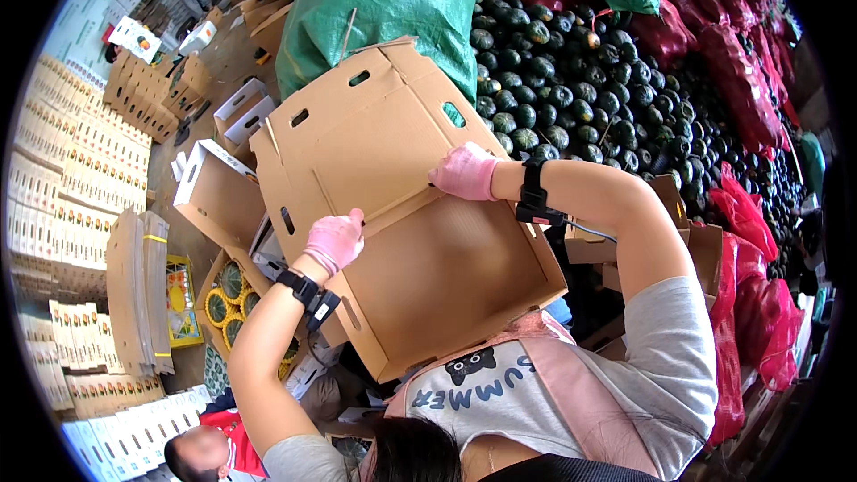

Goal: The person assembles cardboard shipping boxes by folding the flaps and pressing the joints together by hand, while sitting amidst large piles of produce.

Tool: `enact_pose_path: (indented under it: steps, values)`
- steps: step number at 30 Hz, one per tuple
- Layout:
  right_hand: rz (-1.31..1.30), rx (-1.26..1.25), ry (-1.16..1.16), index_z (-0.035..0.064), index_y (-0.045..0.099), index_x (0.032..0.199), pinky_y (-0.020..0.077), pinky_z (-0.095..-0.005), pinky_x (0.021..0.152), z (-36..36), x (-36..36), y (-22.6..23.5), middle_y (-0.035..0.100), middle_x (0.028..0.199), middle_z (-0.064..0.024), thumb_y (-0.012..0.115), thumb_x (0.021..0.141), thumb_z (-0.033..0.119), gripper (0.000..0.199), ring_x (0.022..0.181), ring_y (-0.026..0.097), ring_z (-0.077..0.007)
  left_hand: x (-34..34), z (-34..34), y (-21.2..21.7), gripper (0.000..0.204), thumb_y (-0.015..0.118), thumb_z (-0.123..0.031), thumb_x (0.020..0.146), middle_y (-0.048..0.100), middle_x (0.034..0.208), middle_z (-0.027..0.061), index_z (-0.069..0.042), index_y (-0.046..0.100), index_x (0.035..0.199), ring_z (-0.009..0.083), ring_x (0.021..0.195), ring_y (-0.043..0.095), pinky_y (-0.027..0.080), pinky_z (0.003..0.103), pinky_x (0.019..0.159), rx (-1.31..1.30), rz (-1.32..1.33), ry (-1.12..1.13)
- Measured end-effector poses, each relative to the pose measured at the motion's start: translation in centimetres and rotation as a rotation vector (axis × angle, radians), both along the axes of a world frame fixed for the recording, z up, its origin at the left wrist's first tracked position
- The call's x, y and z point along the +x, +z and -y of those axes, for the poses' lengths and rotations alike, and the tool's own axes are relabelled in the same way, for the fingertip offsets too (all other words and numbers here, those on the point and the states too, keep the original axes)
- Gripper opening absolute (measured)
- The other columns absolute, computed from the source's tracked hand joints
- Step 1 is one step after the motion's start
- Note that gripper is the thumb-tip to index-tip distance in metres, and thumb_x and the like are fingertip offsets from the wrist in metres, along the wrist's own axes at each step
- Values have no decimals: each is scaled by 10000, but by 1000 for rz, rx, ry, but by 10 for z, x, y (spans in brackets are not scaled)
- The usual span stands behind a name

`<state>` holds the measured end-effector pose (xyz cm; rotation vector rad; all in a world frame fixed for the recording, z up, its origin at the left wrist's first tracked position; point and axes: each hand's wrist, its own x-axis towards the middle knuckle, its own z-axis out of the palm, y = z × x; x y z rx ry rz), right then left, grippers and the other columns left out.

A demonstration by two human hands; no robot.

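We hold the open box (455,268) before us, left hand (335,243) and right hand (465,171) clamped near opposite ends of the fold (397,203) below its lid (366,143); squash (585,89) lie beyond, at right.

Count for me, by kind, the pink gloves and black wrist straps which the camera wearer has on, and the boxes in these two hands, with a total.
Pink gloves: 2
Black wrist straps: 2
Cardboard box: 1
Total: 5

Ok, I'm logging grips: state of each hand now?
Left pink-gloved hand: closed, holding the brown rectangular cardboard box.
Right pink-gloved hand: closed, holding the same box.
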<state>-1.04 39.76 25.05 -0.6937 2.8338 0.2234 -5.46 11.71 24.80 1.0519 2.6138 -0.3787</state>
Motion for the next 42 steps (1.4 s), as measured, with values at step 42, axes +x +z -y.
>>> enact_pose_path:
  steps: [42]
  values:
    - [301,-151,-609,-50,670,1067,564,-430,822,-30,4,2,697,1036,-235,682,736,288,473,944,690,-387,48,134,-37,699,785,-350,766,658,1166,228,22,482,1275,347,1076,646,500,390,937,829,132,837]
